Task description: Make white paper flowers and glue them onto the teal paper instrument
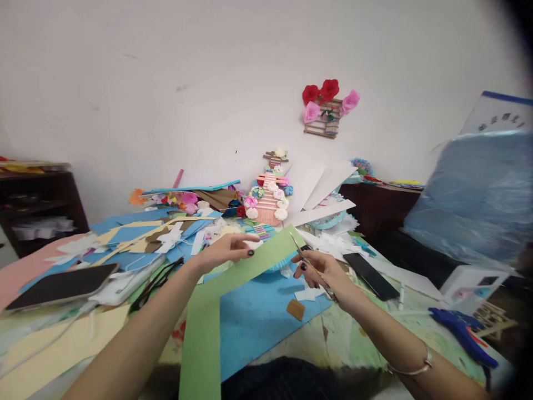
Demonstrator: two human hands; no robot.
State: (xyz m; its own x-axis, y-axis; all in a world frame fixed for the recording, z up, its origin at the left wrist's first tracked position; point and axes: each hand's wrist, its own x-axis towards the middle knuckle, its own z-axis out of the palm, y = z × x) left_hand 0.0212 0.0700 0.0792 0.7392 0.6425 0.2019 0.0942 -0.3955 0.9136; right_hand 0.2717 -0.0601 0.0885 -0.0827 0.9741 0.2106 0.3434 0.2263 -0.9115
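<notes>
A long green paper strip (pixel 208 311) runs from the near table edge up toward the middle. My left hand (pixel 231 249) pinches its far upper edge with closed fingers. My right hand (pixel 320 269) is closed around a pair of scissors (pixel 308 261), whose blades point up-left and meet the strip's far end. A blue paper sheet (pixel 258 316) lies under the strip, with a small brown card piece (pixel 295 309) on it.
Paper sheets and scraps cover the table's left and back (pixel 137 233). A dark tablet (pixel 62 285) lies at the left, a black phone (pixel 370 275) at the right, a blue glue gun (pixel 462 328) at the far right. Paper-flower crafts (pixel 268 200) stand by the wall.
</notes>
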